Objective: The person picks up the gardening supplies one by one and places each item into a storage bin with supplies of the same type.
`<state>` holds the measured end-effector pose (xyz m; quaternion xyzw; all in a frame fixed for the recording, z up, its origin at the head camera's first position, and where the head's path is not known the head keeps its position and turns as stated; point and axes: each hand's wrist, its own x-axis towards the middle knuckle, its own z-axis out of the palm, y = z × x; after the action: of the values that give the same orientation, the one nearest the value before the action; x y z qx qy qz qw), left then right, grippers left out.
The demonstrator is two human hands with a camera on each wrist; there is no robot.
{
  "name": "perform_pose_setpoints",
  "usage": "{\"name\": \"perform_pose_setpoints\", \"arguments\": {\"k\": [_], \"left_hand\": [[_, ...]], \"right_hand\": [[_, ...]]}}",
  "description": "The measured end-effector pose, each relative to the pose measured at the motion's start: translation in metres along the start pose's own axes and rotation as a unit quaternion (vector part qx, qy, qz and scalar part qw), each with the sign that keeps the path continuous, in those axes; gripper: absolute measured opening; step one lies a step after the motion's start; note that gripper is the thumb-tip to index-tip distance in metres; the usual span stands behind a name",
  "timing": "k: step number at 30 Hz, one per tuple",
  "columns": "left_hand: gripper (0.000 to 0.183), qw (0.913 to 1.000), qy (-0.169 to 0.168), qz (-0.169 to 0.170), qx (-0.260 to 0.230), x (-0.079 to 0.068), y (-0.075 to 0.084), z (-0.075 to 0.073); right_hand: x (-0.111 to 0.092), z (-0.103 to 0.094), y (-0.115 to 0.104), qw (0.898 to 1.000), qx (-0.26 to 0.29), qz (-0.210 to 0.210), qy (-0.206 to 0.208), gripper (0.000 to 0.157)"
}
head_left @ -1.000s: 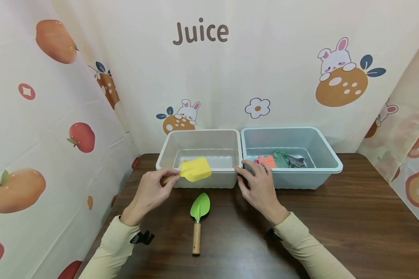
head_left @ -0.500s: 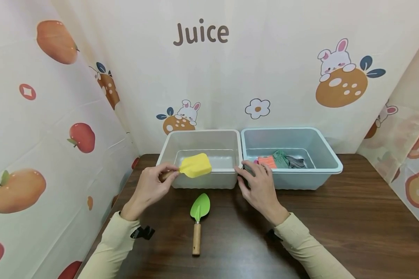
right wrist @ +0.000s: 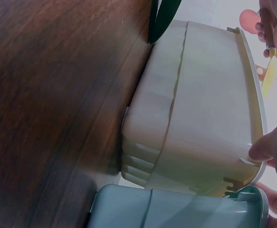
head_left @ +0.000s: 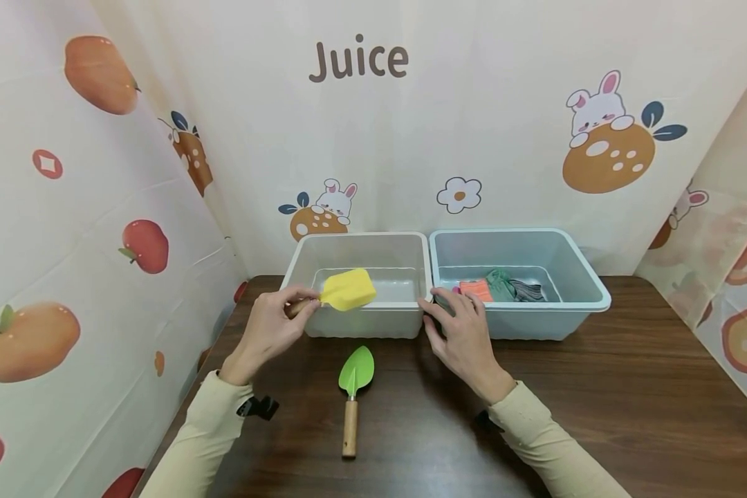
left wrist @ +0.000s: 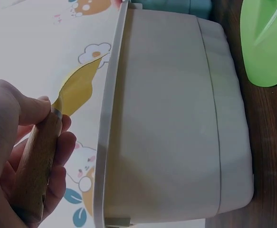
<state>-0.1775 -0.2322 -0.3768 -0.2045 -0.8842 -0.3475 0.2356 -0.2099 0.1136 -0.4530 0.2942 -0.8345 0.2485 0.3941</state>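
My left hand (head_left: 270, 335) grips the wooden handle of a small yellow hand shovel (head_left: 350, 289), its blade pointing right over the front rim of the off-white plastic bin (head_left: 364, 324). In the left wrist view, the fingers curl round the handle and the blade (left wrist: 79, 88) stands beside the rim. My right hand (head_left: 463, 339) holds the off-white bin's front right corner; the right wrist view has the thumb (right wrist: 262, 148) on the outer wall near the rim, other fingers partly hidden. A green trowel (head_left: 357, 370) with a wooden handle lies on the table, blade away from me.
A light-blue bin (head_left: 535, 321) stands right beside the off-white one, with orange, green and dark striped cloth pieces (head_left: 501, 285) in it. Both bins stand near a printed curtain (head_left: 386, 138) behind the dark wooden table (head_left: 629, 387).
My left hand has lifted the yellow shovel a little, bringing its blade slightly higher over the bin's front rim. The right hand and the green trowel stay where they were.
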Motion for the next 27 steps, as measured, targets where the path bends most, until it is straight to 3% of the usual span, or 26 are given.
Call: {"name": "perform_pose_setpoints", "arguments": {"k": [9, 27], "left_hand": [[0.012, 0.9999, -0.007, -0.012, -0.001, 0.007, -0.009, 0.004], [0.012, 0.9993, -0.019, -0.031, -0.007, 0.030, -0.010, 0.018]], "right_hand": [[0.000, 0.000, 0.000, 1.000, -0.001, -0.003, 0.000, 0.028], [-0.002, -0.002, 0.001, 1.000, -0.013, 0.000, -0.004, 0.029]]}}
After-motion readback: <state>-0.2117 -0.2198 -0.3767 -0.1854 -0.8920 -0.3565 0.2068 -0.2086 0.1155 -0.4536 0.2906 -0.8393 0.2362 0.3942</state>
